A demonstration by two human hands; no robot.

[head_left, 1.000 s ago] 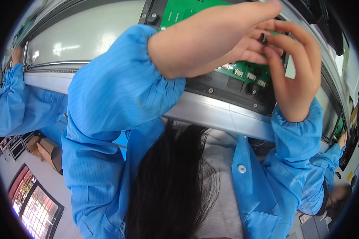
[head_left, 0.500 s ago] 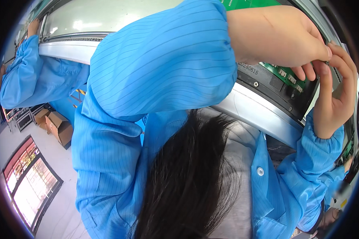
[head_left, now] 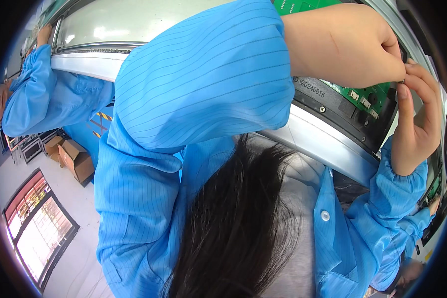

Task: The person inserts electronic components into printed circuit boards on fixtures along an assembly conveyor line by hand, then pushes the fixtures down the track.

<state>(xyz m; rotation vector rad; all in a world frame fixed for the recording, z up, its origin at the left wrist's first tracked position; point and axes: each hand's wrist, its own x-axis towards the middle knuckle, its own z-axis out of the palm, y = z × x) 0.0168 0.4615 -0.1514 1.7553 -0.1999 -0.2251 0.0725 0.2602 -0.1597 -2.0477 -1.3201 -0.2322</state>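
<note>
My left hand point(head_left: 350, 47) reaches across from the left over a black module frame point(head_left: 328, 107) bearing green circuit boards point(head_left: 380, 102) with small white connectors. Its fingers are curled in a fist-like pinch at the frame's right end. There my right hand point(head_left: 419, 116) meets it, thumb and forefinger closed against the left fingertips. A tiny dark bit shows between the two hands, too small to name. Most of the left fingers are hidden behind the back of that hand. The sleeve of my left arm covers much of the frame's left part.
A silver rail point(head_left: 328, 141) edges the line in front of me, with a pale belt surface point(head_left: 109, 27) at upper left. Blue-sleeved co-workers stand at the left point(head_left: 59, 102) and lower right point(head_left: 414, 231). Cardboard boxes point(head_left: 77, 159) sit on the floor. Long dark hair hangs mid-view.
My left hand has turned and curled inward, so its lower fingertips no longer show. The right hand has shifted slightly down, its fingertips still meeting the left ones.
</note>
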